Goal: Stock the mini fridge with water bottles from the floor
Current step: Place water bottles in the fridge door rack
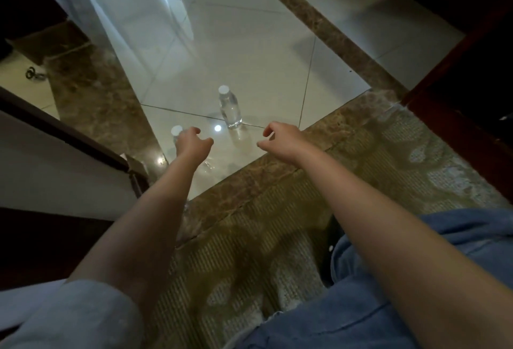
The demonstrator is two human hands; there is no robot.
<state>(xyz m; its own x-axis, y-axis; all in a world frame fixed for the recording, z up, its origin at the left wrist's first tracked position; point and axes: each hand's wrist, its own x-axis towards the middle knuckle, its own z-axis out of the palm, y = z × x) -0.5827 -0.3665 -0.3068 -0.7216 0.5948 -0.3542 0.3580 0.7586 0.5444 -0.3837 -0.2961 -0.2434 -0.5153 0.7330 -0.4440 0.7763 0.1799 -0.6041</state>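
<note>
upright bottle (229, 107) btwn hands | L hand (193, 143) loose, empty | R hand (280, 140) same

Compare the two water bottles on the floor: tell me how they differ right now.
The far bottle stands in full view, cap to base, untouched; the near bottle is mostly hidden behind the left hand, with little beyond its cap showing. The far bottle stands between the two hands; the near one sits further left. Both are upright on the pale tiles with white caps.
</note>
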